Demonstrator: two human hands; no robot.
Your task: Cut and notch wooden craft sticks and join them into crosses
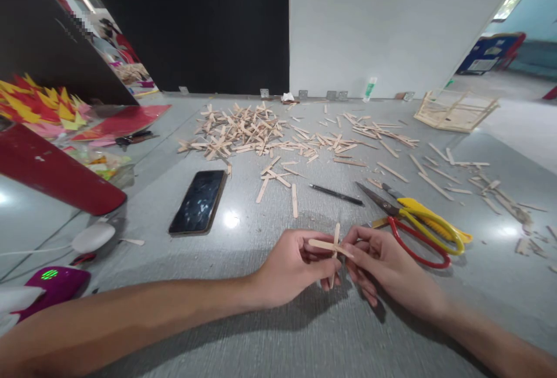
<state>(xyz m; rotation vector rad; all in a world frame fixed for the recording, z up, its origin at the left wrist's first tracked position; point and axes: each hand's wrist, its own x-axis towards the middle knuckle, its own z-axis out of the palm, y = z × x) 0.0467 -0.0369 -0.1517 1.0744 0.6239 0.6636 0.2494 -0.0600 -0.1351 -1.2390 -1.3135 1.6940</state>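
Observation:
Two popsicle sticks form a cross point(324, 245) between my hands, low over the grey table point(270, 337). My left hand point(287, 267) pinches the cross near its lower arm, thumb in front. On the other side my right hand point(383, 262) grips the cross's right end between thumb and fingers. Just beyond the hands lie a single popsicle stick point(295, 201) and a black pen point(336, 194). Scissors point(424, 238) with red and yellow handles rest right of my right hand, partly over a yellow utility knife point(430, 221).
A heap of popsicle-stick pieces point(243, 128) spreads across the back. A phone point(198, 202) lies at left, near a red tube point(56, 169) and a white device point(93, 236). A stick frame point(455, 112) stands at back right. Dark and white panels point(369, 24) rise behind.

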